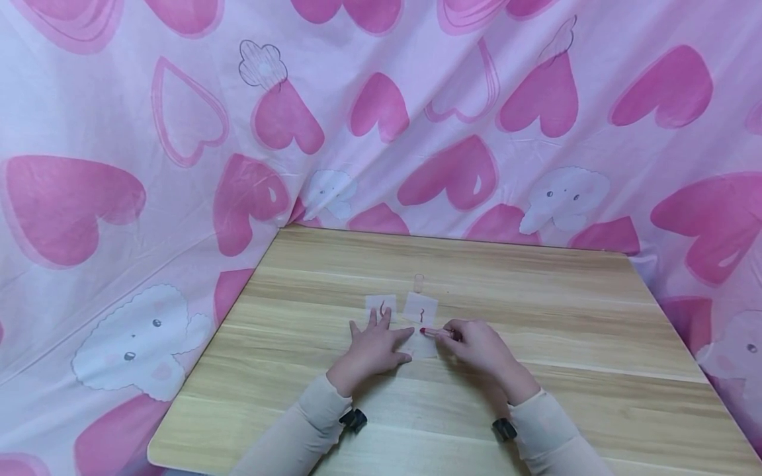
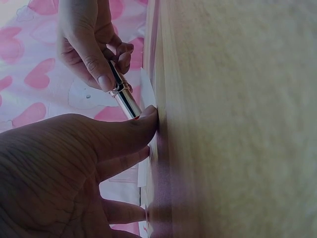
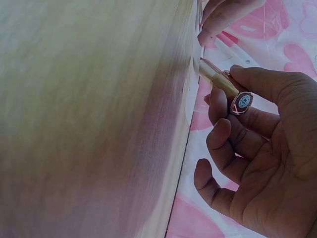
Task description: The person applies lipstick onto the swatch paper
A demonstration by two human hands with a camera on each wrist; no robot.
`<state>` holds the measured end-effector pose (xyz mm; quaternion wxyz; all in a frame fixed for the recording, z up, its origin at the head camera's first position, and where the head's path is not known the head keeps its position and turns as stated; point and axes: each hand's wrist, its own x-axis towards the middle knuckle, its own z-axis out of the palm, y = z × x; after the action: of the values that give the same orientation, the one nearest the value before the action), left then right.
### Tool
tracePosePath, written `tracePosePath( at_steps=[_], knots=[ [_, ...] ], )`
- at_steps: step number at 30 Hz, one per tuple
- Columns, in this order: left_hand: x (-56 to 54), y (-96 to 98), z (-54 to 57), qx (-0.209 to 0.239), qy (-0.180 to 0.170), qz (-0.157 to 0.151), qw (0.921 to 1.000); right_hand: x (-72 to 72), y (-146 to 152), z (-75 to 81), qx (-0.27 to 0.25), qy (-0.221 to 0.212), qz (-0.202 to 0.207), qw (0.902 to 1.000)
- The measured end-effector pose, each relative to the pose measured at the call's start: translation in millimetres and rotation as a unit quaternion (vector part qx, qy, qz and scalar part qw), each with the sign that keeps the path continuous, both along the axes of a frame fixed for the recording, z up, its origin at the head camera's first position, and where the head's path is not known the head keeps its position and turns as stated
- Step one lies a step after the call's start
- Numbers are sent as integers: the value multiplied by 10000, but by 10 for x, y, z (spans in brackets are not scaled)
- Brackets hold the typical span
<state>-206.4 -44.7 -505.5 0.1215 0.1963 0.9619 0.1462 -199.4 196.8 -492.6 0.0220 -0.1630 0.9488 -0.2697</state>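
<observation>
My right hand (image 1: 481, 345) pinches a lipstick (image 1: 437, 332) between thumb and fingers, its red tip pointing left. The tip is over a white paper slip (image 1: 424, 349) at the front; whether it touches the paper I cannot tell. In the left wrist view the lipstick tube (image 2: 127, 101) looks shiny and metallic. My left hand (image 1: 374, 348) lies with fingers spread, its thumb side at the front slip's left edge. Its fingertips reach a second slip (image 1: 372, 301), which carries a red curved stroke. A third slip (image 1: 413, 305) bears a red squiggle.
A small clear cap-like piece (image 1: 419, 283) lies behind the slips. They all rest on a wood-grain table (image 1: 536, 304). A pink heart-patterned cloth (image 1: 381, 178) hangs behind the table and along its sides.
</observation>
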Motion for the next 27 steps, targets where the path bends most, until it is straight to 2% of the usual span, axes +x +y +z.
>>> tracePosePath(
  at_steps=[7,27],
  knots=[
    [0,3,2,19,-16,20,10000,-14,-21,-8,55,118,92,9999],
    [-15,6,-23,23,-3,39,10000,5,-54,-1,142,-132,-61,9998]
  ],
)
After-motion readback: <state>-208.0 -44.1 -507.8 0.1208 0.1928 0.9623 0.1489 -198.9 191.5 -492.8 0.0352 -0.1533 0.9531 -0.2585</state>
